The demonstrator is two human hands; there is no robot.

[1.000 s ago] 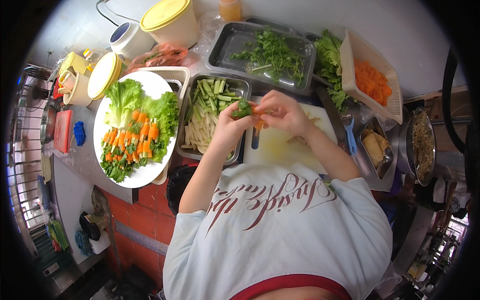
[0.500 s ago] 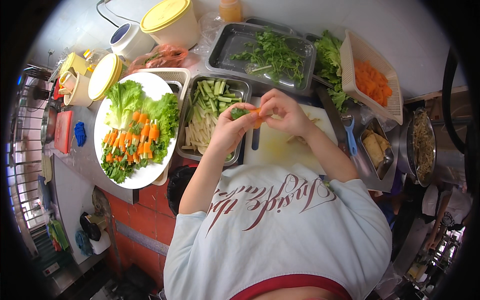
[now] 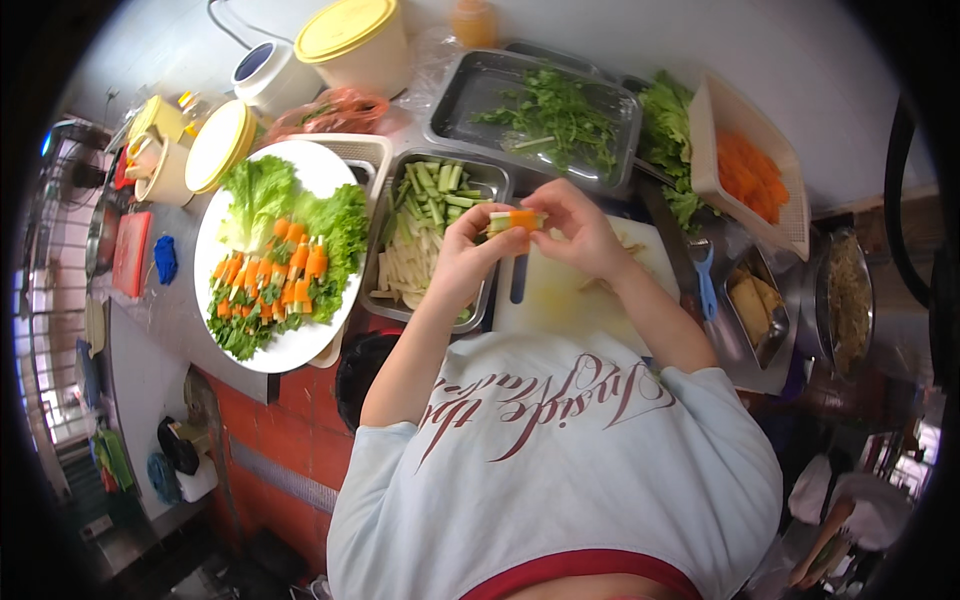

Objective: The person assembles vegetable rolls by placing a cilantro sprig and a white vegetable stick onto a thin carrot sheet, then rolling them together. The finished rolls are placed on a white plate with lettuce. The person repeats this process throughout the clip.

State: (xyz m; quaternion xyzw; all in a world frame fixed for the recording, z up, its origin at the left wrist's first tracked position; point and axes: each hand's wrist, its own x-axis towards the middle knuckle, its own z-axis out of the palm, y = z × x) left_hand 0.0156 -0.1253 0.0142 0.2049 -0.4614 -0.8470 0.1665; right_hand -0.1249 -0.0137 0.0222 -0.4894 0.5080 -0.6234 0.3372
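Note:
Over the cutting board, a small vegetable roll (image 3: 519, 221) with an orange carrot strip around pale sticks is held between both hands. My left hand (image 3: 474, 245) pinches its left end, and my right hand (image 3: 582, 232) grips its right end with thumb and fingers. To the left, a white oval plate (image 3: 318, 164) carries lettuce leaves and several similar orange-banded rolls among green herbs. Beside my left hand stands a metal tray (image 3: 503, 183) of green and white vegetable sticks. Under my right hand, scraps lie on the pale cutting board (image 3: 552, 292).
A metal tray (image 3: 470, 100) of herbs stands at the back, with lettuce (image 3: 668, 125) beside it. At right are a basket (image 3: 722, 190) of carrot slices, a blue peeler (image 3: 706, 287) and a small metal tray (image 3: 757, 300) of tan pieces. Yellow-lidded tubs (image 3: 350, 62) line the back left.
The roll has turned in my fingers and now lies level, with its carrot band and pale sticks showing. The green leaf by my left fingers no longer shows. The whole view has shifted slightly.

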